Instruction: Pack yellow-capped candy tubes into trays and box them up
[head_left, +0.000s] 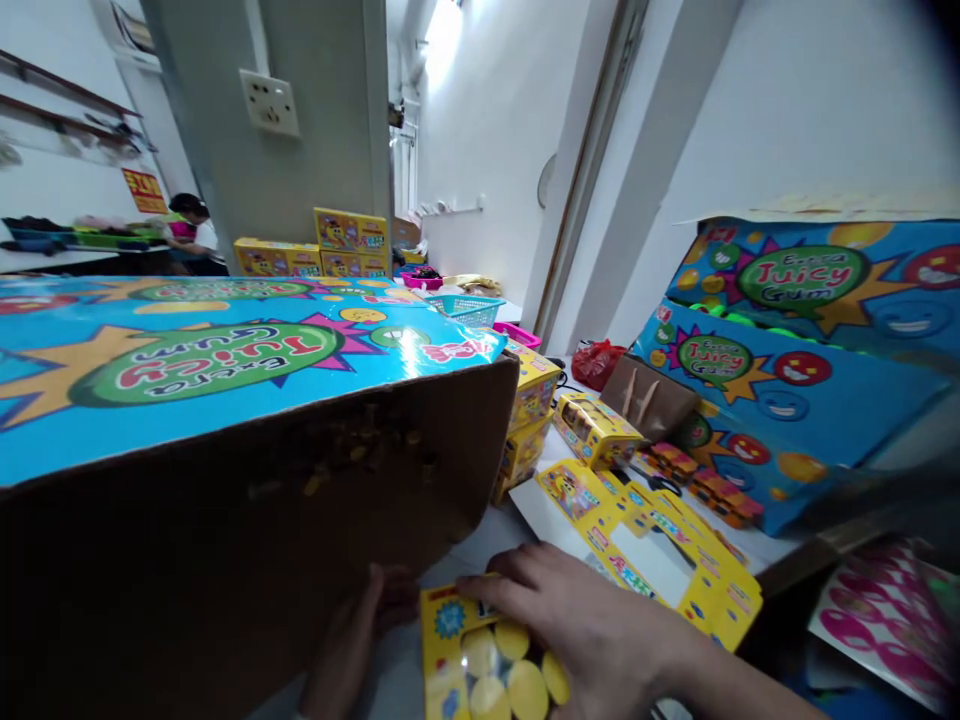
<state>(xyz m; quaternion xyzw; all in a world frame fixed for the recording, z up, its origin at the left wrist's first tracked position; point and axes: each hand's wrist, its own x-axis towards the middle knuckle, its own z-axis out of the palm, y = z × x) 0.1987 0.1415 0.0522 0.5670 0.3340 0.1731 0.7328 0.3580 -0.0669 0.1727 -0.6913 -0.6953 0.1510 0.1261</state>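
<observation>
Counter surface (487, 545) carries 1 yellow card blister pack (442, 640) at its near edge: light, thin, flexible; take hold at the card borders. Right hand (585, 625) lies open across it, fingers flat, not clamped; left hand (349, 640) sits just left, grip unclear. Farther right: 1 flat yellow carton blank (660, 550), 3 closed yellow boxes (592, 430).

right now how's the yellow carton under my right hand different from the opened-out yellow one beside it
The yellow carton sits under your right hand, while the opened-out yellow carton lies untouched further off. The first's window shows round yellow discs; the opened-out one's window shows only white behind it. The opened-out one lies spread flat; the first's folding can't be told. Both share yellow printed card.
</observation>
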